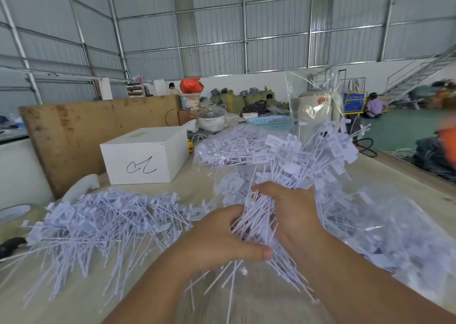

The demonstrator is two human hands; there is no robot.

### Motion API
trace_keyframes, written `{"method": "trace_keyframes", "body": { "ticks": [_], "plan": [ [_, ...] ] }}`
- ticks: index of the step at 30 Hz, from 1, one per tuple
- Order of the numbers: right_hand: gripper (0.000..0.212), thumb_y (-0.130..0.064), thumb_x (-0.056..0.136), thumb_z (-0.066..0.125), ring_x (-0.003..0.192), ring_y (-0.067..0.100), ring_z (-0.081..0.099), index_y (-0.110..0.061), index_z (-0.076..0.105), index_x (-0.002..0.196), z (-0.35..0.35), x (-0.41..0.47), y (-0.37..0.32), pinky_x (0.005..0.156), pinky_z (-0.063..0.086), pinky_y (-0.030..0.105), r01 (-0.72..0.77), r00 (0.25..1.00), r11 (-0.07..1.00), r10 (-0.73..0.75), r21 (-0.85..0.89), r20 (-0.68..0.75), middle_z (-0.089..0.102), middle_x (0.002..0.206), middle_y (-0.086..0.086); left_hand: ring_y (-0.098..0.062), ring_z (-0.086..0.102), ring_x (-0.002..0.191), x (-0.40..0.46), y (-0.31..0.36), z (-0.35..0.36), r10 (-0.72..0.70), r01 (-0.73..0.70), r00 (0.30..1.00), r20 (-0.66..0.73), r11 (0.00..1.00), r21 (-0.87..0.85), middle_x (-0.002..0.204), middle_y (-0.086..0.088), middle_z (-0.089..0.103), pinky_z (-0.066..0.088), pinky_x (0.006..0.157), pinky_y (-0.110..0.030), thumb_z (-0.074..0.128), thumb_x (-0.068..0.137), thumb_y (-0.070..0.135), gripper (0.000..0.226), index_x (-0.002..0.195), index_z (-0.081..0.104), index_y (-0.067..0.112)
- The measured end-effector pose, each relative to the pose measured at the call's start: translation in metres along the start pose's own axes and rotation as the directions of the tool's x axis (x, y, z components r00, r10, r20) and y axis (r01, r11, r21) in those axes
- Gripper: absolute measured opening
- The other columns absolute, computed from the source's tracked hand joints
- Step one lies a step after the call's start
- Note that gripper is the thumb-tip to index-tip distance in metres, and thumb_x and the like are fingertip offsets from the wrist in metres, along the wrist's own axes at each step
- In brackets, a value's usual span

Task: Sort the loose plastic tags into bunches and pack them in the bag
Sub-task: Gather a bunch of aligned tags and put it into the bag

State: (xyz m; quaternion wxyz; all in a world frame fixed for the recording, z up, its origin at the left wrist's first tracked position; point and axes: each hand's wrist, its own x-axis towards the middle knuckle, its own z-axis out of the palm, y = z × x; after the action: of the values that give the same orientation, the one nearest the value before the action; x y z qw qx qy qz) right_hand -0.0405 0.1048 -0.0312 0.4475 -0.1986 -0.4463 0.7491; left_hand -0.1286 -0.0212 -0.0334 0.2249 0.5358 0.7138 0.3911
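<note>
Left hand (219, 237) and right hand (293, 215) fingers curled round tag bunch (256, 215)

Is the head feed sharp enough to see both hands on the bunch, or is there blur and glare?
Head view: left hand, right hand and bunch reasonably sharp; right edge smeared; wide-angle bends the walls; clear bag glints; lighting even.

A pale counter (81, 299) laden with white plastic tags.

A loose heap of tags (98, 222) is spread on the left, and clear bags filled with tags (237, 146) are laid toward the middle and the right (394, 237). A white box (144, 159) with a black scribble is set further back, beside a wooden board (81, 131) stood on edge. A tape roll (14, 216) is seen at the left edge.
</note>
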Motion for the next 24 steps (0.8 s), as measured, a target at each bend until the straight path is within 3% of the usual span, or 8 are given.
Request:
{"method": "trace_keyframes", "body": {
  "ticks": [3, 5, 8, 11, 16, 19, 24],
  "plan": [
    [0.057, 0.008, 0.062, 0.077, 0.082, 0.041, 0.07, 0.006, 0.059, 0.116, 0.002, -0.003, 0.007, 0.069, 0.058, 0.057, 0.036, 0.998, 0.999, -0.036, 0.005, -0.048, 0.068, 0.099, 0.029, 0.007, 0.067, 0.088, 0.0, 0.004, 0.012, -0.009, 0.009, 0.999, -0.047, 1.0, 0.018, 0.097, 0.026, 0.071, 0.051, 0.078, -0.017, 0.084, 0.057, 0.045, 0.049, 0.102, 0.063, 0.05],
    [0.062, 0.008, 0.062, 0.077, 0.083, 0.04, 0.07, 0.003, 0.056, 0.121, 0.004, -0.005, 0.013, 0.071, 0.057, 0.061, 0.067, 0.995, 0.998, -0.066, 0.006, -0.075, 0.068, 0.098, 0.027, 0.005, 0.067, 0.073, 0.002, 0.004, 0.019, -0.019, 0.024, 0.995, -0.093, 0.998, 0.056, 0.083, 0.022, 0.071, 0.052, 0.067, -0.015, 0.078, 0.061, 0.033, 0.036, 0.094, 0.064, 0.04],
    [0.067, 0.008, 0.064, 0.077, 0.082, 0.039, 0.071, -0.001, 0.052, 0.125, 0.007, -0.007, 0.022, 0.072, 0.057, 0.062, 0.053, 0.996, 0.998, -0.052, 0.021, -0.07, 0.07, 0.095, 0.024, 0.006, 0.057, 0.049, 0.005, 0.001, 0.021, -0.052, 0.067, 0.982, -0.182, 0.995, 0.079, 0.06, 0.022, 0.063, 0.039, 0.044, -0.01, 0.068, 0.065, 0.019, 0.019, 0.077, 0.059, 0.03],
    [0.072, 0.002, 0.061, 0.08, 0.085, 0.041, 0.07, -0.003, 0.051, 0.127, 0.009, -0.007, 0.026, 0.078, 0.056, 0.06, 0.031, 0.997, 0.999, -0.029, 0.023, -0.072, 0.07, 0.094, 0.023, 0.001, 0.062, 0.056, 0.006, 0.003, 0.023, -0.036, 0.064, 0.967, -0.253, 0.993, 0.102, 0.068, 0.017, 0.066, 0.043, 0.047, -0.014, 0.059, 0.061, 0.025, 0.016, 0.077, 0.06, 0.029],
    [0.071, -0.016, 0.05, 0.08, 0.083, 0.037, 0.071, -0.005, 0.057, 0.117, 0.011, -0.01, 0.027, 0.079, 0.057, 0.057, 0.02, 0.998, 0.998, -0.024, -0.068, -0.059, 0.07, 0.093, 0.022, 0.002, 0.063, 0.062, 0.008, 0.005, 0.025, -0.009, 0.063, 0.933, -0.361, 0.989, 0.137, 0.074, 0.016, 0.068, 0.043, 0.053, -0.019, 0.065, 0.058, 0.041, 0.026, 0.08, 0.061, 0.029],
    [0.069, -0.017, 0.054, 0.079, 0.084, 0.036, 0.071, -0.003, 0.056, 0.117, 0.012, -0.013, 0.029, 0.079, 0.058, 0.055, 0.03, 0.999, 0.995, -0.033, -0.098, -0.02, 0.07, 0.095, 0.021, 0.005, 0.062, 0.062, 0.007, 0.003, 0.022, -0.017, 0.084, 0.912, -0.409, 0.986, 0.146, 0.074, 0.019, 0.067, 0.039, 0.05, -0.016, 0.063, 0.05, 0.048, 0.034, 0.079, 0.061, 0.03],
    [0.053, -0.007, 0.073, 0.08, 0.091, 0.03, 0.072, -0.003, 0.059, 0.121, 0.015, -0.016, 0.034, 0.086, 0.057, 0.05, -0.015, 0.995, 0.998, 0.02, -0.054, 0.099, 0.073, 0.101, 0.016, 0.003, 0.06, 0.06, 0.009, -0.006, 0.017, 0.034, 0.078, 0.886, -0.463, 0.972, 0.22, 0.068, 0.015, 0.066, 0.039, 0.05, -0.021, 0.062, 0.057, 0.039, 0.021, 0.075, 0.06, 0.028]
  ]
}}
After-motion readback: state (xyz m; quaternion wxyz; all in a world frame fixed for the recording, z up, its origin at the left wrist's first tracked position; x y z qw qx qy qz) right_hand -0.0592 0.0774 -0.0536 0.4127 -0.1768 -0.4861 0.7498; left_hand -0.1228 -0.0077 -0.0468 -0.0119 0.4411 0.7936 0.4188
